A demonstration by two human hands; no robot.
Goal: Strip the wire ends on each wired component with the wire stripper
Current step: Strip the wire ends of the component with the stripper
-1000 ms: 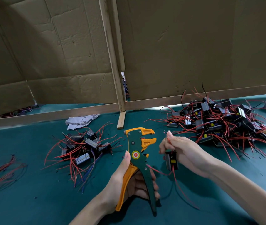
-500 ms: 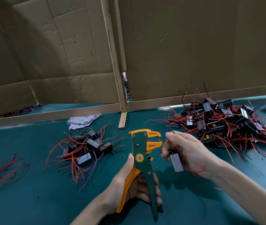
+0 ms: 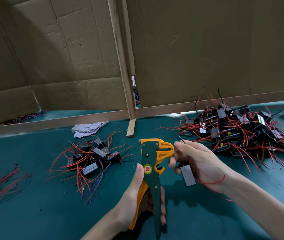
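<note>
From the head camera, the wire stripper (image 3: pixel 150 163) stands upright at 6 o'clock, above the green table (image 3: pixel 34 213), with its orange head pointing toward 3 o'clock. The left hand (image 3: pixel 137 196) grips both handles, fingers curled round them and thumb lying up the side. Just beside the head, the right hand (image 3: pixel 198 160) pinches a red wire (image 3: pixel 212 183) between thumb and forefinger, its end at the mouth of the head. The wire's component (image 3: pixel 187 175), a small grey-faced block, sits against the lower fingers, and the wire loops round the wrist.

A big pile of components (image 3: pixel 241 132) lies at 3 o'clock and a smaller pile (image 3: pixel 92 156) at 8 o'clock. Crumpled paper (image 3: pixel 87 128) is at 9 o'clock, before the cardboard wall (image 3: pixel 207 49).
</note>
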